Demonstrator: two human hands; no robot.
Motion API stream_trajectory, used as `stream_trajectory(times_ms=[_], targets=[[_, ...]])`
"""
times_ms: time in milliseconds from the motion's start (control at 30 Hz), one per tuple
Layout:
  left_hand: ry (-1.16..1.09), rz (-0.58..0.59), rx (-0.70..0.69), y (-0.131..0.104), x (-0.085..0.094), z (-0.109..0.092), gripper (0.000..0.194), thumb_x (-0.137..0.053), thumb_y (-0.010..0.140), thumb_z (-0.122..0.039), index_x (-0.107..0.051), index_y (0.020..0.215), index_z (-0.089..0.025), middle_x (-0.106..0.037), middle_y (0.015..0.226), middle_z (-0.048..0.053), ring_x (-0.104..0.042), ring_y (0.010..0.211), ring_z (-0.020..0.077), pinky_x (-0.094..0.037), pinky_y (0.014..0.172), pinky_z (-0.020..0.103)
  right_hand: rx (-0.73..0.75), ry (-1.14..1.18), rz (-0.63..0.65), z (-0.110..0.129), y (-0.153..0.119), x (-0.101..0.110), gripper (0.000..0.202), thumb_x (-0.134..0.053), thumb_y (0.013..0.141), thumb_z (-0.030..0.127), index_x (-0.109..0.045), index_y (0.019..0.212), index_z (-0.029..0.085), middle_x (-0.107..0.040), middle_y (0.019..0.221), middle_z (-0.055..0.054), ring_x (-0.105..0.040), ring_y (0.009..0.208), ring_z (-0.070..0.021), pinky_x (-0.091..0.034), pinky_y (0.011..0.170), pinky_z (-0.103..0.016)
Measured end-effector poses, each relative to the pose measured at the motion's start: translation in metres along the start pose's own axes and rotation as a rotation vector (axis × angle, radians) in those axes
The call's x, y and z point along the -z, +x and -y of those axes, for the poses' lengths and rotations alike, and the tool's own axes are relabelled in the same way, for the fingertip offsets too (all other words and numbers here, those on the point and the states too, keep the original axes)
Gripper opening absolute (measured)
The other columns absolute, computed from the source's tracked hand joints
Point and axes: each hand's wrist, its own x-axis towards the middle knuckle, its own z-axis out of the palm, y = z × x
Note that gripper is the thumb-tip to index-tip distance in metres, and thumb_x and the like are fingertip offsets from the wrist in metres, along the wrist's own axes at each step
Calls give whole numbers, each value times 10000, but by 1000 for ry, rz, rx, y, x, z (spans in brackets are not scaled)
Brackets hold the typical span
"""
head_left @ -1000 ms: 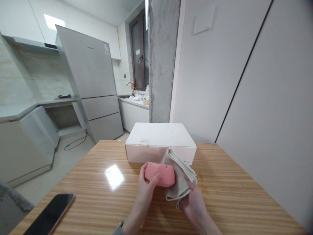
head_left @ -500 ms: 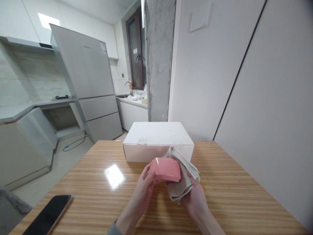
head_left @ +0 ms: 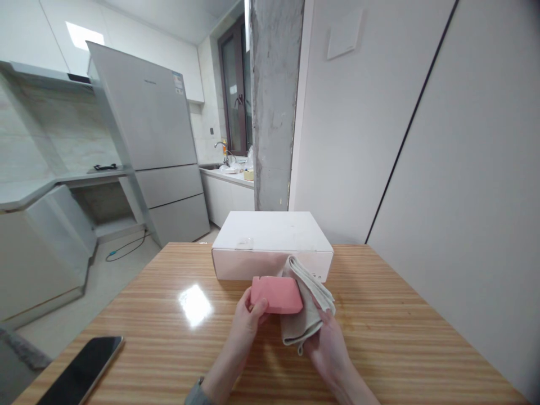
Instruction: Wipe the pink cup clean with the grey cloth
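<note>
A pink box-like object (head_left: pixel 278 295) with bevelled edges is in my left hand (head_left: pixel 247 318), thumb on its near face and fingers behind its left end. I cannot make out its exact kind. My right hand (head_left: pixel 327 340) grips a folded grey cloth (head_left: pixel 306 309) from below and the right side. The cloth lies against the right end of the pink object. Both are held above the wooden table, just in front of a white cardboard box (head_left: pixel 270 233). The fingers of my right hand are partly hidden by the cloth.
A black phone (head_left: pixel 80 371) lies at the near left corner of the wooden table (head_left: pixel 405 349). Past the table stand a grey fridge (head_left: pixel 147 124), a concrete pillar (head_left: pixel 276 107) and a counter with a sink and tap (head_left: pixel 225 154). A white wall (head_left: pixel 459 185) rises on the right.
Both hands have shifted slightly left with the pink object and the cloth. The pink object has been turned, so a different face of it shows.
</note>
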Motion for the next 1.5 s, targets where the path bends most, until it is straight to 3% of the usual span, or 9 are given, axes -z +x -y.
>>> stream_trajectory(times_ms=[133, 400, 567, 700, 900, 1033, 1200, 1300, 1500], targets=[[103, -84, -147, 2, 2, 0, 654, -838, 529, -419, -607, 1076, -145, -711, 1007, 128, -657, 933, 278, -491, 838, 340, -33, 13, -1, -2, -1, 2, 457, -778, 558, 251, -717, 1011, 248, -788, 854, -11, -713, 919, -274, -561, 844, -384], [150, -106, -181, 1, 2, -6, 608, -838, 542, -368, -606, 1058, -147, -714, 975, 120, -659, 910, 272, -490, 803, 326, -68, 25, -17, -8, 2, 7, 413, -774, 590, 320, -726, 992, 236, -789, 850, -33, -721, 897, -278, -566, 832, -400], [171, -46, -170, 5, 6, -6, 669, -816, 594, -402, -595, 1168, -139, -686, 1122, 146, -630, 1028, 299, -480, 874, 350, -35, 27, -28, -9, 3, 6, 440, -778, 599, 323, -712, 1029, 254, -788, 880, -11, -730, 848, -254, -569, 822, -380], [27, -7, -5, 7, 7, -9, 597, -606, 758, -582, -627, 1188, -169, -630, 1256, 134, -539, 1189, 334, -470, 915, 407, -32, 48, -43, -5, 5, 8, 407, -793, 579, 316, -729, 975, 251, -791, 831, -6, -733, 780, -238, -563, 826, -367], [-79, 113, -51, -1, 0, -16, 436, -666, 801, -379, -626, 1193, -191, -621, 1277, 122, -517, 1226, 281, -392, 1010, 383, -23, 98, -37, 2, 7, 5, 452, -813, 568, 251, -718, 1010, 259, -790, 854, -5, -722, 844, -241, -549, 852, -375], [-198, 219, 15, -8, -1, -15, 459, -618, 844, -379, -548, 1275, -239, -606, 1296, 96, -532, 1208, 249, -390, 1015, 380, -54, 100, -26, 2, 4, 4, 386, -799, 619, 265, -722, 996, 256, -788, 873, -14, -703, 925, -243, -537, 872, -376], [-246, 381, 182, -8, 1, -7, 521, -579, 839, -484, -537, 1287, -221, -606, 1293, 114, -550, 1184, 284, -390, 1017, 419, -68, 87, 8, 3, 4, 3, 373, -793, 611, 239, -729, 979, 238, -785, 902, -24, -687, 971, -251, -528, 884, -378], [-214, 289, 167, -6, -1, -5, 554, -639, 790, -482, -536, 1267, -219, -617, 1269, 119, -574, 1148, 291, -420, 976, 412, -82, 104, 29, 4, 4, 1, 393, -795, 594, 240, -728, 981, 237, -784, 911, -29, -689, 967, -263, -530, 881, -396], [-17, 97, -81, -6, -3, -11, 674, -747, 712, -346, -481, 1310, -186, -616, 1253, 143, -560, 1155, 294, -431, 963, 376, -78, 88, -8, 5, 5, -2, 395, -800, 592, 286, -727, 975, 226, -785, 899, -36, -699, 948, -278, -542, 872, -418]])
